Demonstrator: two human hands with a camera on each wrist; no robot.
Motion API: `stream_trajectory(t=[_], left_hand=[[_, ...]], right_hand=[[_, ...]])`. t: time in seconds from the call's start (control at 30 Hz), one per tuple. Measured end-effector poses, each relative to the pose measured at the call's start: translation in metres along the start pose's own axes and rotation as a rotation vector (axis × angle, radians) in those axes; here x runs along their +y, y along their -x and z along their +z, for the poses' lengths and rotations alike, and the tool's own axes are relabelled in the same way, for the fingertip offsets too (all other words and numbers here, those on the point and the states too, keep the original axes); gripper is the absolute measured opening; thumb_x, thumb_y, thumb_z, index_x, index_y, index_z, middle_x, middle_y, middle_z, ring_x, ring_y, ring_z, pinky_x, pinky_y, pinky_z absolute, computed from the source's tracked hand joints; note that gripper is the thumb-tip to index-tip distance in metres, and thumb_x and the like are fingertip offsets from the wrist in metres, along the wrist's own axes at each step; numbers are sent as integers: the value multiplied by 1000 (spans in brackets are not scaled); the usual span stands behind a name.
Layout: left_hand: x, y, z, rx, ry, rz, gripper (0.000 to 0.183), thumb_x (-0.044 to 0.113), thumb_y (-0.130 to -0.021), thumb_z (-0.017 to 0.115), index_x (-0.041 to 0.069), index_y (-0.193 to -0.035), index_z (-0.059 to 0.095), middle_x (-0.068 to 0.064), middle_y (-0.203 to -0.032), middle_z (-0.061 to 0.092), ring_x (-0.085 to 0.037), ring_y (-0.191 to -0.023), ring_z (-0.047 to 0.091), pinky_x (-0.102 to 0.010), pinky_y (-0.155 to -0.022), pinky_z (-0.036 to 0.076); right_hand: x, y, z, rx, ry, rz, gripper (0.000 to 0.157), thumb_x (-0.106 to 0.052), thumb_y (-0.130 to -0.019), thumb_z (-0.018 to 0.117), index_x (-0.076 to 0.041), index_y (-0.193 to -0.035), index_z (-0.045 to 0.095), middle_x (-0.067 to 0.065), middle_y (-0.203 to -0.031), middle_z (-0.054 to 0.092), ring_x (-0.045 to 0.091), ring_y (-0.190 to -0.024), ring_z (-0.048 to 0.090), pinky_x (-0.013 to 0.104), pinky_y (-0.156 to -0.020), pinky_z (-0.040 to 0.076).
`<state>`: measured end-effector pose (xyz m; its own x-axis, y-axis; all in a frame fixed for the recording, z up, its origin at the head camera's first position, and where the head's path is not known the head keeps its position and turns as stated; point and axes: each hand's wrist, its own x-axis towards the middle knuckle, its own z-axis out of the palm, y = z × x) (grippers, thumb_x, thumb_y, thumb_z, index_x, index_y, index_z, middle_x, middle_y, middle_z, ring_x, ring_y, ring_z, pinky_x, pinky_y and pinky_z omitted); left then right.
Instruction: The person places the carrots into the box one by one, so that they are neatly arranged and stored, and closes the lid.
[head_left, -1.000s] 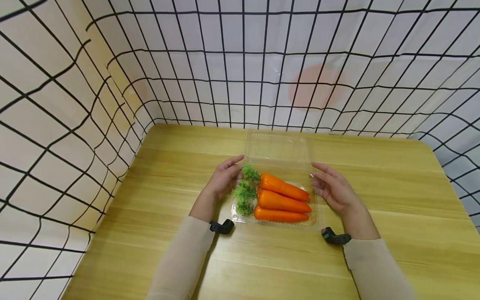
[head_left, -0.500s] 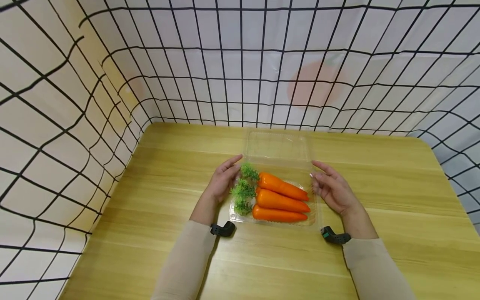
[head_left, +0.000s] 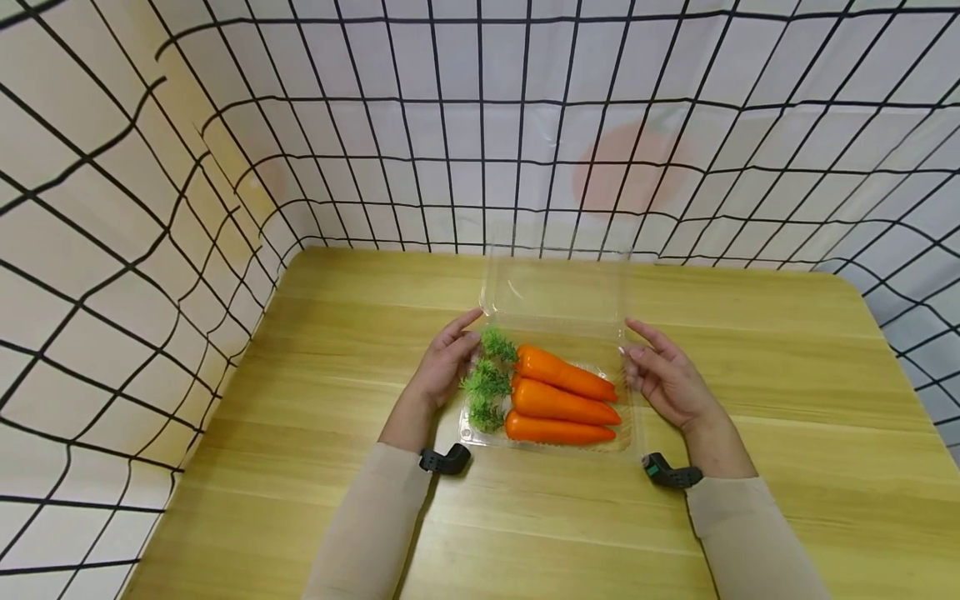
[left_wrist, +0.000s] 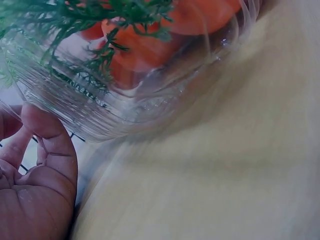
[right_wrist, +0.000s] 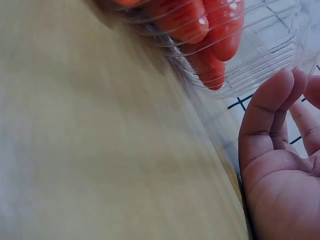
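Observation:
A clear plastic clamshell box (head_left: pixel 636 417) sits on the table with its hinge side away from me. Inside lie three orange carrots (head_left: pixel 566 402), their green leafy tops (head_left: pixel 487 382) to the left. Behind the tray, the see-through lid (head_left: pixel 555 287) stands tilted up off the table. My left hand (head_left: pixel 442 362) pinches the box's left rim near the hinge, thumb (left_wrist: pixel 42 122) on the plastic. At the opposite rim, my right hand (head_left: pixel 667 379) pinches the edge between thumb (right_wrist: pixel 272 92) and fingers. Both index fingers reach to the lid's lower corners.
The wooden table (head_left: pixel 525 533) extends around the box. A black wire grid (head_left: pixel 465 158) over white sheeting closes off the back and both sides. Each wrist wears a black band (head_left: pixel 450 460).
The lid lay nearly flat behind the tray and has risen at its far edge. Both hands stay at the box's sides, and the carrots keep their places.

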<state>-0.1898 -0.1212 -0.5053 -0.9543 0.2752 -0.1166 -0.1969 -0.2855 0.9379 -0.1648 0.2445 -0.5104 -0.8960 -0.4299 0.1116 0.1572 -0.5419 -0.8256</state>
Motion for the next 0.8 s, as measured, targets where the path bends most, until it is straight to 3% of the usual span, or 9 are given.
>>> stream_trajectory(t=[0.43, 0.8], left_hand=[[1, 0, 1, 6, 8, 3, 50, 7, -105, 48, 10, -155, 41, 7, -82, 57, -4, -67, 49, -16, -56, 41], [2, 0, 2, 28, -34, 20, 47, 8, -105, 49, 11, -152, 44, 6, -84, 56, -4, -66, 48, -17, -54, 39]], right_hand=[[3, -1, -3, -39, -30, -44, 53, 7, -107, 31, -13, -155, 42, 7, -115, 71, 12, -86, 66, 21, -77, 59], [0, -1, 2, -15, -12, -59, 52, 8, -107, 32, -12, -152, 46, 5, -114, 71, 12, -84, 65, 21, -75, 59]])
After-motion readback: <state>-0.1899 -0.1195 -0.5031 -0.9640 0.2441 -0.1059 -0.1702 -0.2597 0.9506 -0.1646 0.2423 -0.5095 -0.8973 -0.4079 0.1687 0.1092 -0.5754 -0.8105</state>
